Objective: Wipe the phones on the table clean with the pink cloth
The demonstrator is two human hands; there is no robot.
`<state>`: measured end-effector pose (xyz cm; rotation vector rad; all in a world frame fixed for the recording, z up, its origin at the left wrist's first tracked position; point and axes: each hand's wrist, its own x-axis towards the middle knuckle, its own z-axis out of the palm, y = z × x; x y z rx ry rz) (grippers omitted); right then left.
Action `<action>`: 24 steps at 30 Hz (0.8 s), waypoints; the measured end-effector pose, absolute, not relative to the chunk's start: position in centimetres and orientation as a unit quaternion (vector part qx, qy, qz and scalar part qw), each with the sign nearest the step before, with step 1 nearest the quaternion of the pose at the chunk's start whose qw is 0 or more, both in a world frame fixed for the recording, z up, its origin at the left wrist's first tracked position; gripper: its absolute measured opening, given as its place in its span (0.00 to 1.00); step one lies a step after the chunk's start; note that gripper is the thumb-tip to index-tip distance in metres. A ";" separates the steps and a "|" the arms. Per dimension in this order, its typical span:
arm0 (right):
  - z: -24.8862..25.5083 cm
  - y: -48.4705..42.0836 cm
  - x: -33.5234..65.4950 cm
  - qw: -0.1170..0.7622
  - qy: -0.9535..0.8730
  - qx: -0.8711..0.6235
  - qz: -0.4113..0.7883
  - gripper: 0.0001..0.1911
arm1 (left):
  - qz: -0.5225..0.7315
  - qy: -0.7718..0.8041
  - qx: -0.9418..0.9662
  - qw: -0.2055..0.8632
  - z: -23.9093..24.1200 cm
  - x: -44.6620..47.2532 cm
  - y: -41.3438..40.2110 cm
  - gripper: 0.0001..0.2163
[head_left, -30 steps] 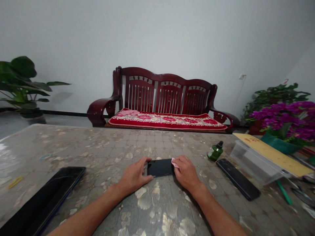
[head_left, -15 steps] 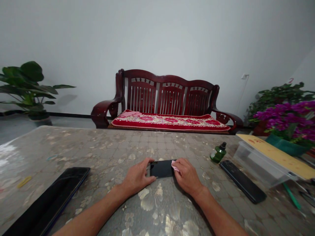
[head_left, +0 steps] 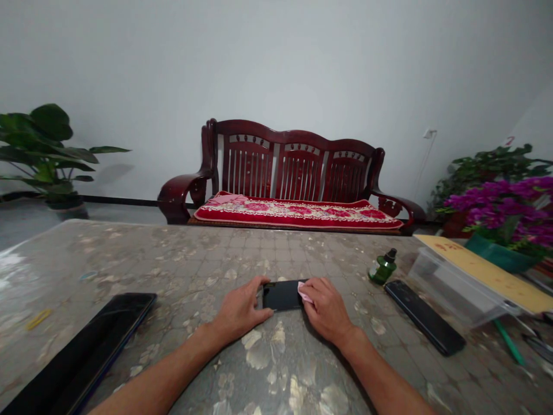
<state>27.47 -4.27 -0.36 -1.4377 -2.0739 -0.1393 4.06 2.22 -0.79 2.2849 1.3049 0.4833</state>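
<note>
A black smartphone (head_left: pixel 283 295) lies flat on the patterned tablecloth, its dark face up. My left hand (head_left: pixel 242 304) grips its left end, thumb at the near edge and fingers at the far edge. Pinched in the fingers of my right hand (head_left: pixel 324 305) is a small pink cloth (head_left: pixel 304 292), which touches the phone's right end. Part of that end is hidden behind the hand.
To the right are a green pump bottle (head_left: pixel 382 267), a black case (head_left: pixel 424 317) and a clear plastic box (head_left: pixel 453 288) with a yellow board on top. A dark tablet (head_left: pixel 86 351) and a yellow band (head_left: pixel 38 319) lie left. Beyond the table (head_left: pixel 194 248) stands a wooden bench (head_left: pixel 298 150).
My right hand and the pink cloth have shifted slightly left on the phone's face. My left hand keeps its hold, and the camera view has moved a little.
</note>
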 end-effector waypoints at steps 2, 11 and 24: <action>-0.2 -4.6 26.8 0.296 -0.807 -0.510 -0.034 0.10 | 0.178 0.472 0.833 0.228 -0.8 4.0 2.2 0.25; -0.4 -4.4 27.7 0.287 -0.778 -0.554 -0.072 0.11 | 0.173 0.476 0.831 0.232 -0.6 4.1 2.1 0.26; 0.1 -5.4 27.2 0.273 -0.797 -0.536 -0.057 0.12 | 0.176 0.465 0.838 0.226 -0.6 4.0 2.2 0.25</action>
